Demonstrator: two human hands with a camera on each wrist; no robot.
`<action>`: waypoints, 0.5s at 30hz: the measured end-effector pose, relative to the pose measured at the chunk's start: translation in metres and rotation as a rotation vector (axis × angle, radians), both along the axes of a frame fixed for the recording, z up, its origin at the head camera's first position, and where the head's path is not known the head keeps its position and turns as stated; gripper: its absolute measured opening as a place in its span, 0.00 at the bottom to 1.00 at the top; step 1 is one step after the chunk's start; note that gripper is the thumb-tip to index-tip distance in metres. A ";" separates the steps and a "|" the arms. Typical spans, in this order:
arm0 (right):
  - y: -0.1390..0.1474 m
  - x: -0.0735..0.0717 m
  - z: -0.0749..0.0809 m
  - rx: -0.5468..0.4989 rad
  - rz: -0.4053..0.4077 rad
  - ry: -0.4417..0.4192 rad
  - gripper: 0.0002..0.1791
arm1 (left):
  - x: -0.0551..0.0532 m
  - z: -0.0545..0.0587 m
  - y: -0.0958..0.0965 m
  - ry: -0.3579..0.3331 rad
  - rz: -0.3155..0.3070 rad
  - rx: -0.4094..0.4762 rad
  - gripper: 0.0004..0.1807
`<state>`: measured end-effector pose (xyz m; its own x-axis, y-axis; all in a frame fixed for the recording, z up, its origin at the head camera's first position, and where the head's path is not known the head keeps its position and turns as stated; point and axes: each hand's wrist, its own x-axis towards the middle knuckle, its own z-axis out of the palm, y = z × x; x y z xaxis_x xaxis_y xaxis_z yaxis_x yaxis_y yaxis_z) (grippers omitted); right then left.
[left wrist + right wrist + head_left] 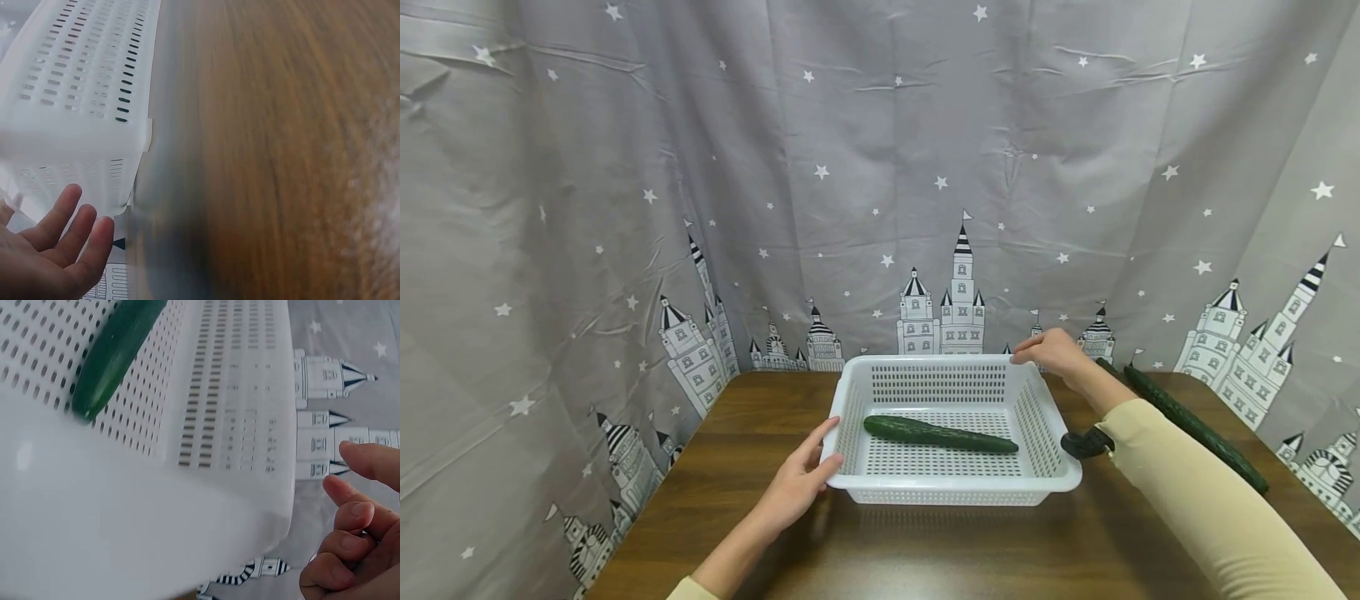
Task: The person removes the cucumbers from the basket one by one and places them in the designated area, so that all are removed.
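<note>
A white plastic basket [955, 482] with slotted walls stands on the brown table. One dark green cucumber [936, 435] lies across its floor; the right wrist view shows one end of that cucumber [106, 381]. At the basket's left rim is my left hand [797, 479], thumb and fingers spread, fingertips right at the edge. In the left wrist view its fingers [90, 247] are loosely bent beside the outer wall. My right hand [1056, 354] is by the far right corner. The right wrist view shows its fingertips [337, 487] apart from the rim, nothing between thumb and forefinger.
Two more cucumbers lie on the table's right side, one long in view [1198, 429], the other [1105, 367] mostly hidden behind the right arm. A grey curtain [880, 167] with stars and castles hangs behind the table. A black wrist device [1086, 443] overlaps the basket's right rim.
</note>
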<state>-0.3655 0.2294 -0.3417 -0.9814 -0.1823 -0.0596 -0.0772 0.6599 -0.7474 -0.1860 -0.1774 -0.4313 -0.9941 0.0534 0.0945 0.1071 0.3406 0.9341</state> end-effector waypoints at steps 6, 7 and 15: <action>-0.016 0.001 0.003 -0.034 0.023 -0.031 0.23 | 0.001 -0.002 0.000 0.034 0.015 0.004 0.33; -0.018 0.001 0.003 -0.037 0.029 -0.036 0.23 | 0.001 -0.002 0.000 0.038 0.018 0.002 0.32; -0.035 0.000 -0.002 -0.079 0.031 -0.085 0.22 | 0.002 -0.002 0.001 0.087 0.057 -0.035 0.29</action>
<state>-0.3655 0.1948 -0.3441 -0.9673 -0.2198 -0.1268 -0.0307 0.5974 -0.8014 -0.1841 -0.1766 -0.4331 -0.9838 0.0019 0.1792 0.1664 0.3808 0.9096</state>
